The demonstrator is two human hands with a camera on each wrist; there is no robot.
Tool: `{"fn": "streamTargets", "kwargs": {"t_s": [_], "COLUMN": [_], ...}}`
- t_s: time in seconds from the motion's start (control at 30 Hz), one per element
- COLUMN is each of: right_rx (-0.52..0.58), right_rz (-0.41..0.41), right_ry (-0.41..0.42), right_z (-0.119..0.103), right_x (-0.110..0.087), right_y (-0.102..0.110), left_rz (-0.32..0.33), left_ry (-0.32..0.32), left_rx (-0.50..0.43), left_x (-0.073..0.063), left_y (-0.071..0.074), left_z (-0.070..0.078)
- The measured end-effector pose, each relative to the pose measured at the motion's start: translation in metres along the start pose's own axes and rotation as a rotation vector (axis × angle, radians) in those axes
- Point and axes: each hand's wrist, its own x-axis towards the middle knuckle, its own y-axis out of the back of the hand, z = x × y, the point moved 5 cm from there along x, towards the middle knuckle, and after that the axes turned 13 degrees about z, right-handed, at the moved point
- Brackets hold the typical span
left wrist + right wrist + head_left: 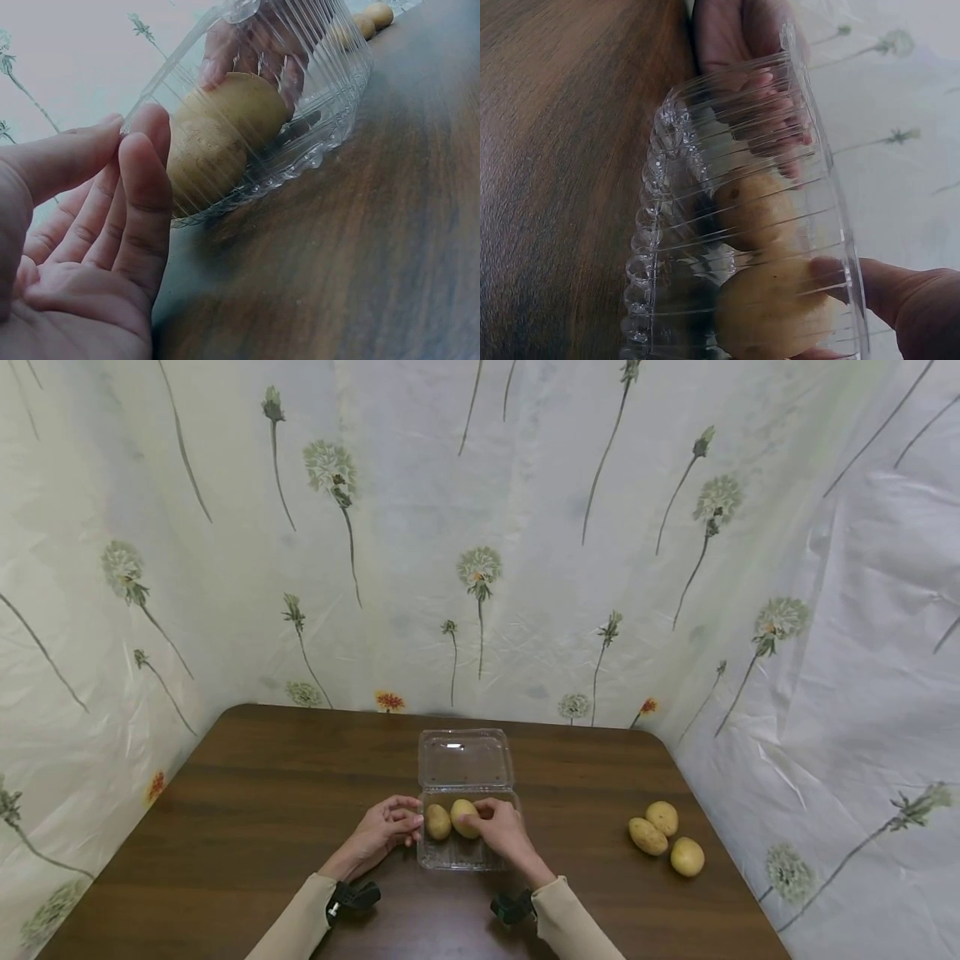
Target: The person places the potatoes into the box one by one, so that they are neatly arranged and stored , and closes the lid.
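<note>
A clear plastic clamshell container point(480, 860) stands on the table with its lid point(463, 760) raised at the back. Two potatoes are inside it, side by side. My left hand point(382, 835) pinches the container's left rim between thumb and fingertips, as the left wrist view shows. The left potato point(438, 823) lies near that wall, untouched by my fingers. Within the container, my right hand point(504, 831) grips the other potato point(464, 818), thumb on its near side. Through the ribbed wall, the right wrist view shows both potatoes point(769, 311) close together.
Three loose potatoes point(648, 836) lie grouped on the right part of the dark wooden table point(300, 777). A pale curtain with dandelion prints point(405, 635) hangs behind the table and along its sides. Each wrist wears a black camera strap point(352, 897).
</note>
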Motion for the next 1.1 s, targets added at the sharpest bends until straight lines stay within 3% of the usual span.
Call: {"fn": "streamTargets", "kwargs": {"t_s": [0.3, 0.57, 1.1], "right_rx": [0.008, 0.098, 0.165], "right_rz": [0.054, 0.045, 0.023], "right_ry": [0.019, 0.011, 0.029], "right_z": [0.0003, 0.0, -0.0033], "right_x": [-0.0014, -0.0015, 0.0025], "right_y": [0.0005, 0.0002, 0.0008], "left_rz": [0.002, -0.007, 0.002], "left_ry": [0.004, -0.006, -0.003], "left_rx": [0.015, 0.028, 0.03], "left_x": [-0.0013, -0.0008, -0.0002], "left_y": [-0.0008, -0.0013, 0.0011], "left_z": [-0.0019, -0.0001, 0.0003]}}
